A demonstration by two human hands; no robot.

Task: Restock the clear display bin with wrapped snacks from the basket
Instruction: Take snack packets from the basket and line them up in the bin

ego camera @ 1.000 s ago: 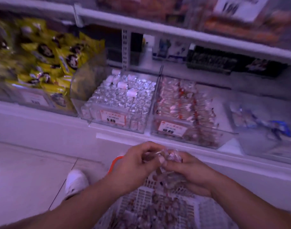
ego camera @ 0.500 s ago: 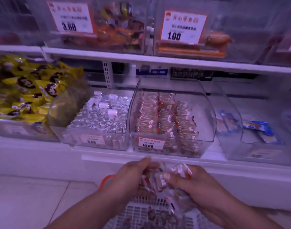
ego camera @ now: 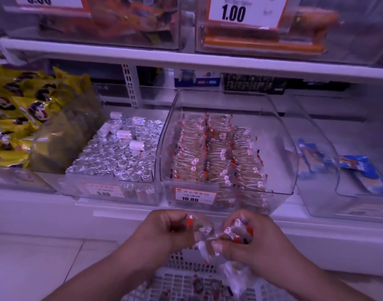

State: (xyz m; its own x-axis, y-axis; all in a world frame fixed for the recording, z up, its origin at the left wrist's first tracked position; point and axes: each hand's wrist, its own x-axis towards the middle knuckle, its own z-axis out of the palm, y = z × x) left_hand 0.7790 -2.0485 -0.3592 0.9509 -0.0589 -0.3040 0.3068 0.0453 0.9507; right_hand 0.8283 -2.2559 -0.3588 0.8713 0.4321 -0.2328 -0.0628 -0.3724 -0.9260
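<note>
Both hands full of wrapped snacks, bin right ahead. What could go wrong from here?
1. The left hand and right hand grip a loose bunch of wrapped snacks; some dangle below the fingers and could drop into the basket or onto the floor.
2. The clear display bin holds neat rows; dumping the handful may topple them.
3. The bin of foil-wrapped candies touches it, so a stray piece may land there.

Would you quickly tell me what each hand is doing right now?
Left hand: gripping wrapped snacks.
Right hand: gripping a bunch of wrapped snacks.
</note>
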